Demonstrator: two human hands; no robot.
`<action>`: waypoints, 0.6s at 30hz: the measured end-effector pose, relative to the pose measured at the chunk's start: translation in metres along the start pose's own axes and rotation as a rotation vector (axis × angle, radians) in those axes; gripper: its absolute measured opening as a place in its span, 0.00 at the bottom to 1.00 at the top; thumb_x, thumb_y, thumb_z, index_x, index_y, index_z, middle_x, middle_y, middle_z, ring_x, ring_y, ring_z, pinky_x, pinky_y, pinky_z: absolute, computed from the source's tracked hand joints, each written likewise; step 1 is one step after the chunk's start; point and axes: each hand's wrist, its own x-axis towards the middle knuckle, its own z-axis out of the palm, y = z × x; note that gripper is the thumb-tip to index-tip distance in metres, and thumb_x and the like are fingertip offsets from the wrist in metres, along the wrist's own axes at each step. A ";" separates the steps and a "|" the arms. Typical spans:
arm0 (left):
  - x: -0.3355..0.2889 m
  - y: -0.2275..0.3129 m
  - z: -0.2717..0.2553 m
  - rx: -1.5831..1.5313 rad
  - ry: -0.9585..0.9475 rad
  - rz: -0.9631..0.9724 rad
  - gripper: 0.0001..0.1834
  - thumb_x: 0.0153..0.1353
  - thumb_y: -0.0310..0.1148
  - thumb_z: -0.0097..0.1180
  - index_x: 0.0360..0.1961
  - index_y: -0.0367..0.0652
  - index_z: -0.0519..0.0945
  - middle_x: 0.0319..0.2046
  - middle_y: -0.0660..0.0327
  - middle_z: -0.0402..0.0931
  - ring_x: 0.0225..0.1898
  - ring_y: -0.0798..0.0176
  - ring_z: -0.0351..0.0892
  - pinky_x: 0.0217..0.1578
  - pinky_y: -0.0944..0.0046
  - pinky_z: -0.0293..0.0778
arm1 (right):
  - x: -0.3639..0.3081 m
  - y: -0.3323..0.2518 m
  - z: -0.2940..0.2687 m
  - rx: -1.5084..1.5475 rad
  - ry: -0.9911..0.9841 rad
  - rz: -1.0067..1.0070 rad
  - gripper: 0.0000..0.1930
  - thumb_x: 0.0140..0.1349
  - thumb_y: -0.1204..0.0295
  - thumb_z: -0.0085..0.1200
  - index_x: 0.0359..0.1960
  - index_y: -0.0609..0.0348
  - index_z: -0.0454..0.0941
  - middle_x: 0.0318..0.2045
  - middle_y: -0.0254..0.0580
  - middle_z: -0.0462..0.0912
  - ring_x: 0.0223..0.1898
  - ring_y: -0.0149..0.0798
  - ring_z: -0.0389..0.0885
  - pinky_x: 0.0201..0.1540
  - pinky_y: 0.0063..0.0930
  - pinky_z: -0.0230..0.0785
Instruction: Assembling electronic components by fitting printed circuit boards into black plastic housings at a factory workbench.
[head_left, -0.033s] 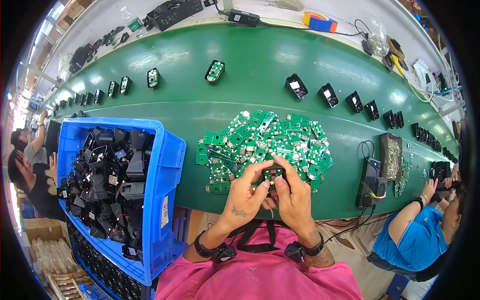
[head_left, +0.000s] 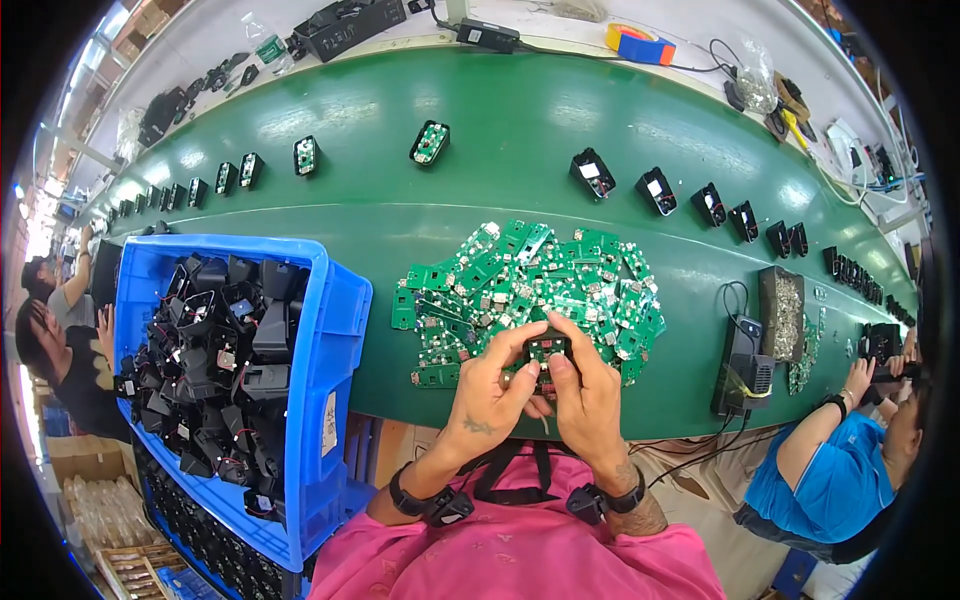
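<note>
Between my two hands, in front of my chest, is a small black plastic housing with a green circuit board in it. My left hand is closed round its left side, thumb on the board. From the right, my right hand grips it too, its thumb pressing down on the board. The fingers under the housing are mostly hidden. Just beyond my hands lies a wide heap of loose green circuit boards on the green table.
At my left stands a blue crate full of black housings. A row of housings with boards runs far left, and open housings run far right. An electric screwdriver supply box sits right, near a co-worker in blue.
Almost nothing differs; both hands stay in place on the housing, with only a slight shift of the thumbs.
</note>
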 end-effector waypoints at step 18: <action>0.239 0.025 -0.105 0.570 0.404 0.263 0.20 0.65 0.24 0.47 0.58 0.31 0.71 0.30 0.49 0.81 0.18 0.58 0.83 0.22 0.60 0.80 | 0.115 0.038 -0.052 -0.580 0.072 -0.050 0.19 0.59 0.66 0.60 0.47 0.67 0.78 0.34 0.51 0.81 0.30 0.49 0.81 0.35 0.37 0.73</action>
